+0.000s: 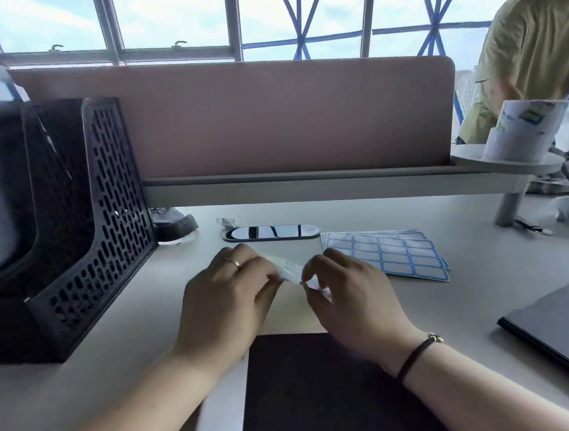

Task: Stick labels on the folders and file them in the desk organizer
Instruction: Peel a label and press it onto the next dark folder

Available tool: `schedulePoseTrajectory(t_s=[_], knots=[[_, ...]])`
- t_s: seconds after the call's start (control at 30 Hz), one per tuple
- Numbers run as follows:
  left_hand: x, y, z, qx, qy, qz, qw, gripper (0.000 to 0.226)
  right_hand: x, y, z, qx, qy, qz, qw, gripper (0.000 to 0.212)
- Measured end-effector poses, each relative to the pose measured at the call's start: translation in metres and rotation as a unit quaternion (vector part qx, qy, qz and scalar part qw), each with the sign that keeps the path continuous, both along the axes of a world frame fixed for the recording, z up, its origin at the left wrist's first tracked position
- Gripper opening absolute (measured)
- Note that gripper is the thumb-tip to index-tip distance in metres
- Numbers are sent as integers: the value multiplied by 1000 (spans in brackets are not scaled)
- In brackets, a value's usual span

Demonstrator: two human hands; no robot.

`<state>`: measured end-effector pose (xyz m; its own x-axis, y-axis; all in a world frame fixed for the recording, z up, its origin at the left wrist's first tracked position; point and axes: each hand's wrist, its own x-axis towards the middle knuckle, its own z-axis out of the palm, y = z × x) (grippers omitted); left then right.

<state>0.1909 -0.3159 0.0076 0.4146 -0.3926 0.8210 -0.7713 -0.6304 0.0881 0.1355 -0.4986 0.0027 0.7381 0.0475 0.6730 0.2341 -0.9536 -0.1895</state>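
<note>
Both hands pinch 1 small label strip [290,272] above the near dark folder [326,394]: left hand [226,296] grips its left end, right hand [348,288] its right, apparently peeling. Next, probably, press it onto that folder, then file it in the organizer [80,212] at left.

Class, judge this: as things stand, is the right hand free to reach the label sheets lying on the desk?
Probably not yet: the right hand pinches a label strip. The label sheets lie unobstructed beside it.
</note>
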Motion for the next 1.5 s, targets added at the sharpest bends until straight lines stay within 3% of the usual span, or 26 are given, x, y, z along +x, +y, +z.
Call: schedulePoseTrajectory(t_s=[0.13, 0.23, 0.33, 0.43, 0.57, 0.67, 0.73, 0.8, 0.9, 0.97, 1.13, 1.33, 1.5], knots=[[-2, 0, 1, 7, 24, 21, 999, 25, 1, -1, -1, -6, -40, -20, 999, 17], [-7, -1, 7, -66, 153, 58, 984, 29, 3, -3, -1, 2, -59, -44, 997, 18], [-11, -7, 13, -148, 312, 43, 937, 31, 4, -3, -2, 23, -72, -47, 996, 19], [-14, -16, 17, -222, 417, -23, 881, 33, 3, 1, -3, 11, -75, -29, 997, 21], [-13, -20, 20, -342, 485, -73, 801, 36, 0, 9, -3, -43, -69, 12, 997, 19], [-9, -17, 24, -431, 533, -105, 720, 36, 0, 7, -4, -16, -13, 22, 1000, 23], [-5, -15, 22, -449, 552, -120, 692, 38, 0, 5, -6, 19, 23, 30, 999, 31], [-3, -14, 19, -426, 545, -116, 713, 44, 1, 3, -5, 75, 34, 47, 996, 28], [-5, -14, 18, -354, 508, -106, 778, 53, 4, 3, -4, 126, 23, 56, 990, 29], [-7, -16, 19, -334, 496, -133, 790, 54, 5, 2, -3, 136, 12, 59, 989, 31], [-11, -18, 22, -337, 493, -155, 787, 53, 4, 0, -3, 134, 4, 72, 988, 34], [-14, -19, 27, -366, 533, -164, 745, 50, 4, 2, -2, 115, -26, 83, 990, 32], [-11, -19, 25, -359, 561, -157, 729, 41, 4, 3, -1, 109, -63, 85, 988, 23]])
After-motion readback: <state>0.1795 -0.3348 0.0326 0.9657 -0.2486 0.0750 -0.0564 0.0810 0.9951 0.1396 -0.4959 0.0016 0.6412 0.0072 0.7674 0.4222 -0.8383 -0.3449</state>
